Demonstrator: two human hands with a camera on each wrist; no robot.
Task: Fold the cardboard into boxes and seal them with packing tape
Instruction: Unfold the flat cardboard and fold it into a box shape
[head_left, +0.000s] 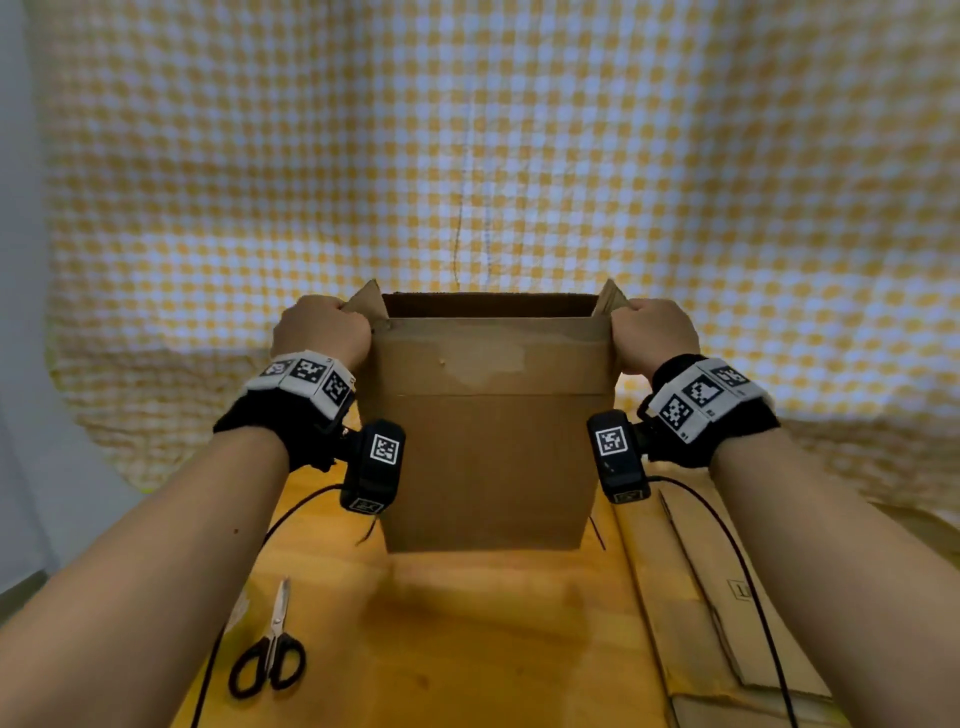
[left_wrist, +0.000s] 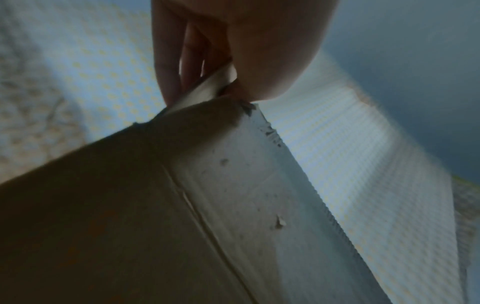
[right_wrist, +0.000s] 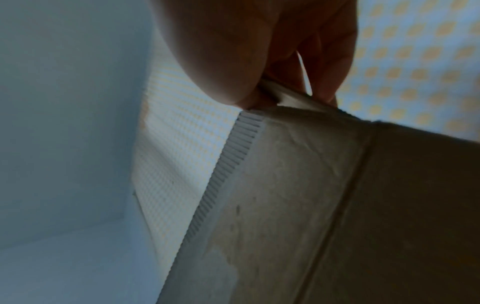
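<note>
A brown cardboard box (head_left: 488, 457) is held upright above the wooden table (head_left: 467, 649), its top open and its flaps standing up. My left hand (head_left: 322, 330) grips the box's upper left corner, fingers curled over the side flap (head_left: 366, 304). My right hand (head_left: 652, 335) grips the upper right corner the same way. In the left wrist view the left hand (left_wrist: 207, 67) pinches the flap corner of the box (left_wrist: 155, 195). In the right wrist view the right hand (right_wrist: 283, 67) pinches the opposite corner of the box (right_wrist: 311, 195).
Black-handled scissors (head_left: 270, 649) lie on the table at the near left. Flat cardboard sheets (head_left: 727, 623) are stacked along the right side. A yellow-and-white checked cloth (head_left: 467, 156) hangs behind. Black cables (head_left: 748, 571) trail from both wrist cameras.
</note>
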